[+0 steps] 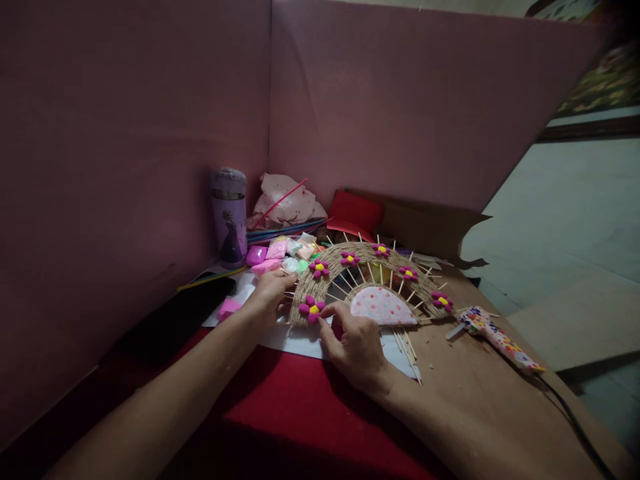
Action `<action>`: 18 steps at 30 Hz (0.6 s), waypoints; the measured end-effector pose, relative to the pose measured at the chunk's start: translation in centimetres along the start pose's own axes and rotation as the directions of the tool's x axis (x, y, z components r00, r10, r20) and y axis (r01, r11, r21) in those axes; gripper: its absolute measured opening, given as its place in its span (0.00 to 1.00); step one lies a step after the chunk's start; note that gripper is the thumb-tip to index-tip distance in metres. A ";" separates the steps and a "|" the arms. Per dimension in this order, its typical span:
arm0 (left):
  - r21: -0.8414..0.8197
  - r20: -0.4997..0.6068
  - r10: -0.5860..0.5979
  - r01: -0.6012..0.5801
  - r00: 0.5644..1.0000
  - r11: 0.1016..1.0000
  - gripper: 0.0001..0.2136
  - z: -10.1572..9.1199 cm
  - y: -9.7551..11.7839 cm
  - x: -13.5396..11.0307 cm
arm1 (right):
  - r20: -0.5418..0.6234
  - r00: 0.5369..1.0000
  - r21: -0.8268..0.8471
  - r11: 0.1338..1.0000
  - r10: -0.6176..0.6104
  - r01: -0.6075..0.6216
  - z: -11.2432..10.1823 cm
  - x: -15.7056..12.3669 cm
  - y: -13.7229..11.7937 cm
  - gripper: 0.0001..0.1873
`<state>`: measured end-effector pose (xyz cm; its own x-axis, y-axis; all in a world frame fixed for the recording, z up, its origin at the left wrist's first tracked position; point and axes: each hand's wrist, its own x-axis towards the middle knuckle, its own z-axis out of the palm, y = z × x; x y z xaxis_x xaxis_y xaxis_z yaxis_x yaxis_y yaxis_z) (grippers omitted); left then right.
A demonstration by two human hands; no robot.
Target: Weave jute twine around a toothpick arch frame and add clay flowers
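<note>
The twine-wound half-round fan (pixel 370 259) lies flat at the middle of the view, its wooden sticks fanning out past the rim and a pink dotted half-disc (pixel 383 307) at its hub. Six pink clay flowers sit along the band; the one at the fan's 8 o'clock end, the clay flower (pixel 312 309), is pinched between the right hand's (pixel 357 343) forefinger and thumb. The left hand (pixel 267 293) lies at the fan's 9 o'clock edge with its fingers curled against the twine — whether they grip it I cannot tell.

Under the fan is a white sheet (pixel 300 343), and under that a red cloth (pixel 300 400) running to 6 o'clock. Loose sticks (pixel 407 347) lie at 5 o'clock. At 3 o'clock, on the bare brown board (pixel 475 387), rests a flower-patterned glue gun (pixel 495 333) with a black cord (pixel 575 423).

At 10 o'clock are the clay packets (pixel 277 253), and beyond them a purple tumbler (pixel 229 217). At 12 o'clock is a red tray (pixel 356 213), with torn cardboard (pixel 430 227) toward 1 o'clock.

Dull pink partition walls (pixel 125 167) close the corner — pale floor (pixel 575 220) shows at 2 o'clock. The light is dim.
</note>
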<state>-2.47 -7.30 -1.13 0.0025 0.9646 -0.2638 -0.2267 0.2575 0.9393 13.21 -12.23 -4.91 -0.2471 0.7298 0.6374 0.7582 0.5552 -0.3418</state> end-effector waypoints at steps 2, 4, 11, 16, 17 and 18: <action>-0.003 -0.002 0.003 -0.003 1.000 1.000 0.04 0.0 0.0 0.0 | 0.000 1.000 -0.009 1.000 0.001 -0.001 0.0 0.0 0.0 0.07; -0.008 -0.004 0.005 -0.005 1.000 1.000 0.04 0.1 0.0 0.0 | 0.004 1.000 -0.015 1.000 0.004 -0.004 0.0 0.0 -0.1 0.06; -0.007 0.008 0.006 -0.006 1.000 1.000 0.05 0.1 -0.1 0.0 | 0.006 1.000 -0.035 0.999 0.008 -0.007 0.1 0.1 -0.1 0.07; -0.017 0.014 0.019 -0.019 1.000 1.000 0.04 0.0 -0.2 0.3 | -0.010 1.000 -0.055 0.998 0.010 -0.010 0.3 0.1 0.0 0.06; -0.019 0.010 0.018 -0.018 1.000 1.000 0.04 0.0 -0.2 0.3 | -0.012 1.000 -0.057 0.998 0.011 -0.012 0.3 0.1 0.0 0.05; -0.021 0.005 0.014 -0.014 1.000 1.000 0.04 0.0 -0.2 0.3 | -0.013 1.000 -0.059 0.998 0.012 -0.013 0.3 0.1 0.0 0.05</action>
<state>-2.38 -7.06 -1.43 0.0041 0.9683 -0.2496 -0.2468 0.2428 0.9381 12.99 -12.06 -5.10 -0.2301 0.7310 0.6425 0.7954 0.5216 -0.3086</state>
